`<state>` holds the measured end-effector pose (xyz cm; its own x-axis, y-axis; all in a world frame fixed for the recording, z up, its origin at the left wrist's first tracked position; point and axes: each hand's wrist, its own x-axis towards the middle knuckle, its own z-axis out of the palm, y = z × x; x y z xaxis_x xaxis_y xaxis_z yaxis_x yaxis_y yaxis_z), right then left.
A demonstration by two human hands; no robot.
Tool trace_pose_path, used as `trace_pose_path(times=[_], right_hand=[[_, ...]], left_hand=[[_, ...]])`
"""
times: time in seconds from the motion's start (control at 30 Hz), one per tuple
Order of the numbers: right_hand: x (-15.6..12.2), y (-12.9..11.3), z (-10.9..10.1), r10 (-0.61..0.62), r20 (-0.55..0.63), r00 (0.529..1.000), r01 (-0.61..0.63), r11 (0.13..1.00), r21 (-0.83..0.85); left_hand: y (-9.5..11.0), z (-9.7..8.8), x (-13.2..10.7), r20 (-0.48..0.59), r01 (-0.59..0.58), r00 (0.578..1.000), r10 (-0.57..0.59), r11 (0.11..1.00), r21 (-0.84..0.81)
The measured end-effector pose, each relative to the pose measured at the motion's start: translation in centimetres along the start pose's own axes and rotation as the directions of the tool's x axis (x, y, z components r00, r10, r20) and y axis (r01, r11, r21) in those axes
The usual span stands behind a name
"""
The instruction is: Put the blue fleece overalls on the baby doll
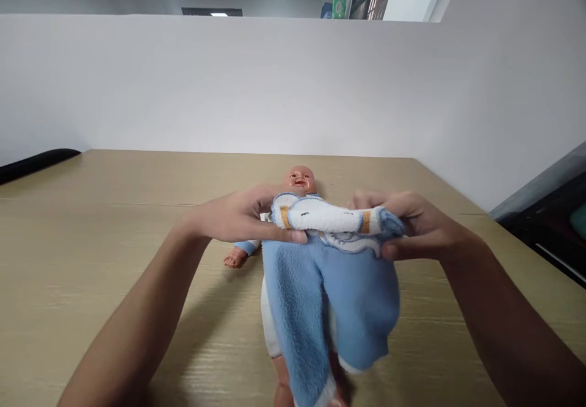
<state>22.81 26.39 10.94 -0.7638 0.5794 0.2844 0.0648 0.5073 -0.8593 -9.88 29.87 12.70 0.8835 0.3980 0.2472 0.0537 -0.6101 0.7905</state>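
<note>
Between my two hands hangs a pair of small blue fleece doll pants [297, 297], the white and blue upper part folded over on itself with orange patches. My left hand [247, 215] pinches the left end of the fold, thumb in front. At the right end, my right hand [407, 224] grips the cloth between thumb and fingers. Behind and below the pants a baby doll [300, 178] lies on its back, head toward the far side. Its blue and white sleeve and one hand [235, 257] show at the left. The pants cover most of its body; white cloth and bare legs show below.
The doll lies on a light wood table [114, 242]. A white partition wall [251, 90] rises behind the table. A black curved object [41, 162] is at the left edge, and a dark object [544, 224] stands beyond the right edge.
</note>
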Motion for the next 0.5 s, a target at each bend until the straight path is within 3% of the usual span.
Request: trace_pose_path(times=[0.13,0.3,0.5], right_hand=[[-0.4,0.0,0.4,0.040,-0.016,0.999,-0.038,0.994,0.099],[1.2,0.2,1.9,0.097,0.122,0.988,-0.078,0.985,-0.152],[2.4,0.9,3.6,0.103,0.162,0.981,-0.038,0.930,-0.364]], left_hand=[[-0.2,0.5,0.3,-0.053,-0.078,0.996,0.075,0.996,-0.053],[-0.6,1.8,0.5,-0.181,-0.062,0.982,0.046,0.994,-0.087],[0.4,2.1,0.9,-0.103,0.018,0.994,-0.018,1.000,0.002]])
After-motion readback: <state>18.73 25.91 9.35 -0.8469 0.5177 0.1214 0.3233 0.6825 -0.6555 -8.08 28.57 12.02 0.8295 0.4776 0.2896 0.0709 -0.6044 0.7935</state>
